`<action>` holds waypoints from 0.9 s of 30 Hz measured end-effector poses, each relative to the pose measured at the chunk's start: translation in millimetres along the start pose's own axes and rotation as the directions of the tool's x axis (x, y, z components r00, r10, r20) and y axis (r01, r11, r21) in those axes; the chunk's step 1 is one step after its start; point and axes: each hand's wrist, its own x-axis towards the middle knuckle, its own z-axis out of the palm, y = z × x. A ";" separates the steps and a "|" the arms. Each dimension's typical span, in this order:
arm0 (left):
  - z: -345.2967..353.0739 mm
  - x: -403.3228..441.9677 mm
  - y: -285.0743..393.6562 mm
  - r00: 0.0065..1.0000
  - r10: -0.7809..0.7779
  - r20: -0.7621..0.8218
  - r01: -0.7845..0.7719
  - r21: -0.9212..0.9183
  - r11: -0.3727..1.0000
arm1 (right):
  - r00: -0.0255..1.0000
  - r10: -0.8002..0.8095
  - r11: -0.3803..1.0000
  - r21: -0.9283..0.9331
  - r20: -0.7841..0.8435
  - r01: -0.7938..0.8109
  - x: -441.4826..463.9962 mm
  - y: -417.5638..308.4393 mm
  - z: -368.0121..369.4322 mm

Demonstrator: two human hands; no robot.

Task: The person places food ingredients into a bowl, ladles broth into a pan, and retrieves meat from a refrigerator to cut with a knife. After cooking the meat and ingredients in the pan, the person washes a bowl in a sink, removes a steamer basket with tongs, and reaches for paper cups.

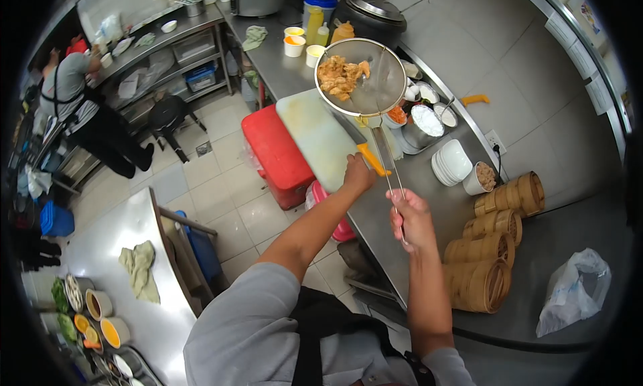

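My right hand (412, 220) is closed around the wire handle of a round mesh strainer (375, 85), held up over the counter. Browned, fried-looking pieces of food (340, 76) lie in the left part of its mesh. My left hand (360, 174) is by the near edge of a pale cutting board (305, 131), right beside the orange handle of a knife (372, 160). Its fingers look bent, but whether they grip the knife I cannot tell. The knife's blade lies over the board, and its far end passes below the strainer.
Right of the strainer stand metal containers (426, 121), stacked white dishes (451, 162) and bamboo steamers (479, 279). Sauce cups (293, 46) and a black pot (368, 21) are behind. A red cooler (278, 155) stands below the board. Another person (80, 98) works at far left.
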 end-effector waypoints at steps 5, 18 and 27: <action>22.3 57.4 4.6 0.990 -0.134 -0.040 0.137 0.066 0.988 | 0.993 -0.025 1.000 0.005 -0.112 0.025 4.6 -10.0 6.7; 65.6 78.1 -22.3 0.988 0.115 -0.101 -0.108 0.079 0.991 | 0.971 0.046 0.969 -0.226 -0.235 -0.100 45.3 13.7 2.4; -61.9 -121.6 -152.8 0.995 0.098 -0.004 -0.089 -0.453 0.887 | 0.954 -0.264 0.568 -0.822 -0.145 0.032 61.5 75.1 -38.0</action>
